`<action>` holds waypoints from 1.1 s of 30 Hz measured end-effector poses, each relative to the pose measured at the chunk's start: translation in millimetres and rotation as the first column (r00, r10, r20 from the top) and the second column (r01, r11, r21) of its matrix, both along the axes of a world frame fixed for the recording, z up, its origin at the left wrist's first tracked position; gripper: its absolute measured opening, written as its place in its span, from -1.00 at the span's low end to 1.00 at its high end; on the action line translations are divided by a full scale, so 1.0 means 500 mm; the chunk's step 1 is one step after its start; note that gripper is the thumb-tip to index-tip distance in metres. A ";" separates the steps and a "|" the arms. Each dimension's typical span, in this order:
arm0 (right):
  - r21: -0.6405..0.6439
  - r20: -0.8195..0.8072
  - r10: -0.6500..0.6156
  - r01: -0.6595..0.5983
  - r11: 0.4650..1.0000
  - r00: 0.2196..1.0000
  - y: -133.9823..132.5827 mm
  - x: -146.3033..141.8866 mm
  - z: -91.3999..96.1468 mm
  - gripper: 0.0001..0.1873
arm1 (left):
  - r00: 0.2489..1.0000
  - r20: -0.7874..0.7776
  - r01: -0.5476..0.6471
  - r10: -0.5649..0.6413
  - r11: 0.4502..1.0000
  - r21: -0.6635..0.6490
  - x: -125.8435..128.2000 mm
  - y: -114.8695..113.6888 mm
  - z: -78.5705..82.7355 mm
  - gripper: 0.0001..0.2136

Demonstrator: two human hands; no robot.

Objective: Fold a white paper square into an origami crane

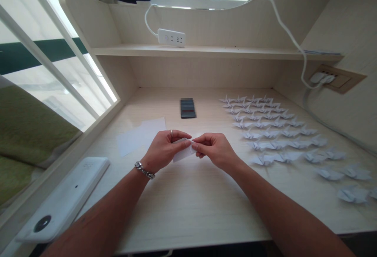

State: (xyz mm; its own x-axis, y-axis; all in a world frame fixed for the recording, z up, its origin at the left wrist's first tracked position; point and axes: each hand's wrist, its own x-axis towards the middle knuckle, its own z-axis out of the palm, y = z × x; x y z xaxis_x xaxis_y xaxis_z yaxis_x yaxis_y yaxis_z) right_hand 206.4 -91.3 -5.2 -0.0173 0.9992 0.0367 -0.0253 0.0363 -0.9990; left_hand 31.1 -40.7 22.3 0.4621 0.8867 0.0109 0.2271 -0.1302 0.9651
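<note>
A small folded piece of white paper (183,155) is held between both hands above the middle of the desk. My left hand (163,149), with a ring and a chain bracelet, pinches its left part between thumb and fingers. At its right edge my right hand (216,149) pinches a corner, thumb against curled fingertips. The fingers cover part of the folds. Left of my left hand lie flat white paper sheets (132,141), overlapping. Rows of folded white paper cranes (271,133) stand on the right side of the desk.
A dark, blurred box-like item (187,108) lies behind the hands. A long white device (64,198) sits at the left edge. On the shelf (218,52) rests a white power strip (171,37); a white cable (290,33) runs to the wall socket (338,78).
</note>
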 end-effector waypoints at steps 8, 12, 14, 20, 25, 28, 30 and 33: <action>0.001 -0.016 -0.010 0.010 1.000 1.000 0.001 -0.001 -0.001 -0.64 | 0.994 0.112 0.010 0.000 0.996 -0.091 0.000 -0.001 0.000 -0.74; -0.012 -0.026 -0.028 0.028 1.000 0.999 0.000 0.000 0.000 -0.62 | 0.974 0.227 0.028 0.008 0.988 -0.153 -0.004 0.008 -0.008 -0.74; -0.021 -0.028 -0.037 0.036 0.999 0.999 0.000 0.001 -0.002 -0.62 | 0.960 0.277 0.026 0.032 0.978 -0.205 -0.008 0.015 -0.010 -0.72; -0.031 -0.008 -0.022 0.021 0.999 1.000 -0.001 0.001 -0.005 -0.63 | 0.992 0.127 0.019 -0.006 0.994 -0.105 -0.009 0.012 -0.009 -0.70; -0.029 -0.004 -0.008 0.007 1.000 1.000 0.000 0.000 -0.004 -0.62 | 1.000 0.008 -0.018 0.018 1.000 -0.013 -0.001 0.003 -0.007 -0.73; -0.011 0.000 -0.008 0.008 1.000 1.000 0.001 0.003 -0.005 -0.62 | 0.996 0.028 -0.083 0.083 0.996 0.020 -0.006 0.006 -0.004 -0.75; 0.007 0.024 -0.012 0.012 1.000 1.000 0.000 0.004 -0.004 -0.63 | 0.997 0.022 -0.080 0.079 0.997 0.025 -0.010 0.007 -0.001 -0.74; 0.050 0.064 -0.019 0.016 0.999 0.998 -0.003 0.004 -0.001 -0.66 | 0.999 -0.020 -0.045 0.045 0.999 0.024 -0.012 0.006 0.003 -0.71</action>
